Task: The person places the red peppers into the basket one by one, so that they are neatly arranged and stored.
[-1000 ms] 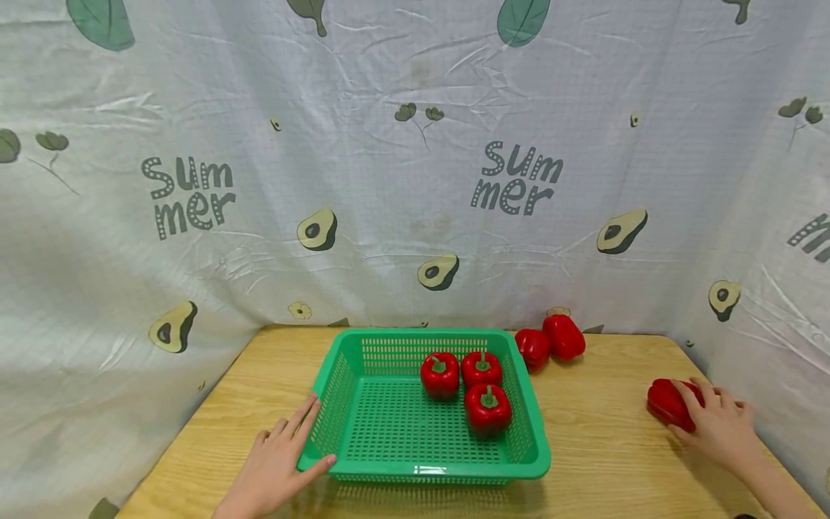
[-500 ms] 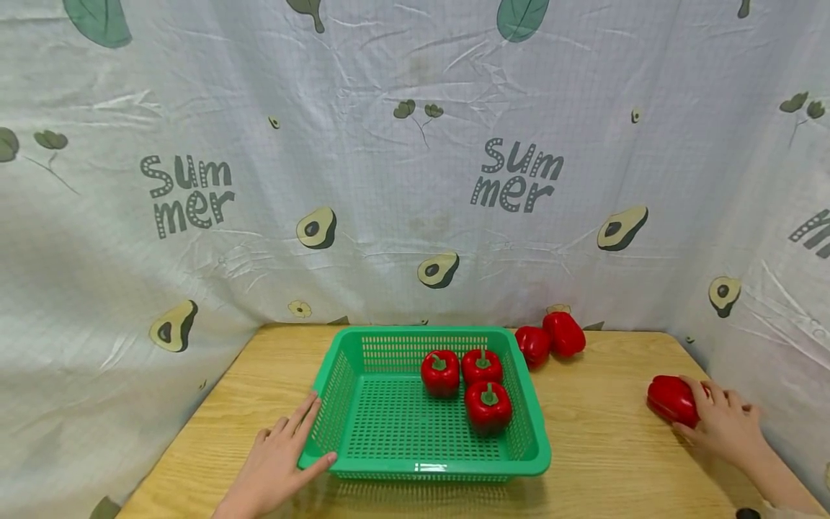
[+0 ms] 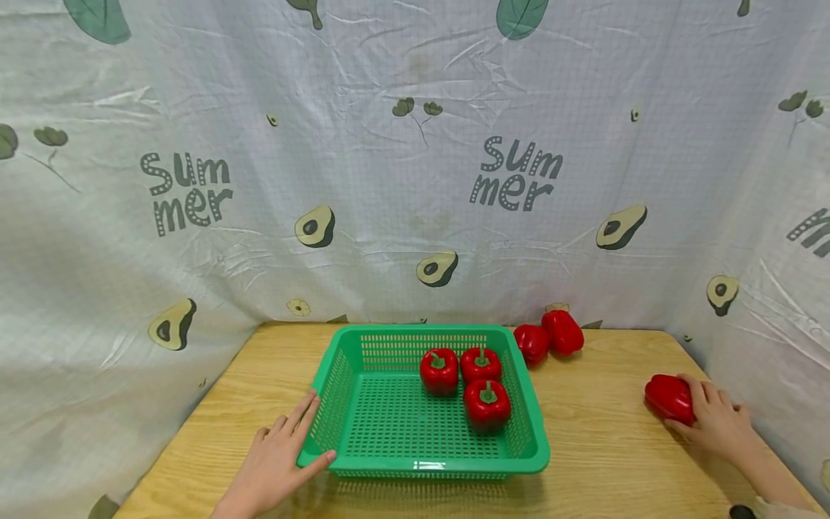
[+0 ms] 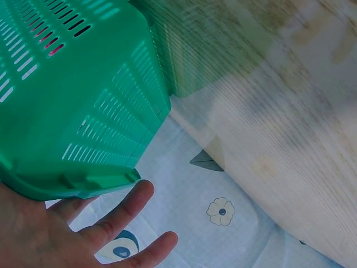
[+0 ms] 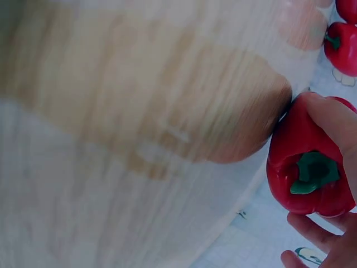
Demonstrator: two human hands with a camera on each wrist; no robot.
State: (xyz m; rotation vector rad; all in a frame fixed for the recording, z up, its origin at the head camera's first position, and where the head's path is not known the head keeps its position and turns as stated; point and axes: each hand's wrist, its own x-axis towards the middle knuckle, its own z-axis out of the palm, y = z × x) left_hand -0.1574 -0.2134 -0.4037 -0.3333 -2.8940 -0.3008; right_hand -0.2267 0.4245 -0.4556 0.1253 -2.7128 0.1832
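Overhead, from the head camera, a green basket (image 3: 424, 404) sits on the wooden counter (image 3: 596, 447) with three red peppers inside (image 3: 480, 386). The left hand (image 3: 275, 461) lies flat with straight fingers against the basket's near left corner, thumb touching the rim. The right hand (image 3: 713, 422) curls round a red pepper (image 3: 669, 398) lying on the counter near the right edge (two more peppers (image 3: 547, 339) lie just beside the basket's far right corner).

Left wrist view: the left hand's fingers (image 4: 120, 215) spread loosely under the basket's rim (image 4: 83, 111).

Right wrist view: the gripped pepper (image 5: 304, 151) shows its green stem (image 5: 315, 173), with the thumb over its top
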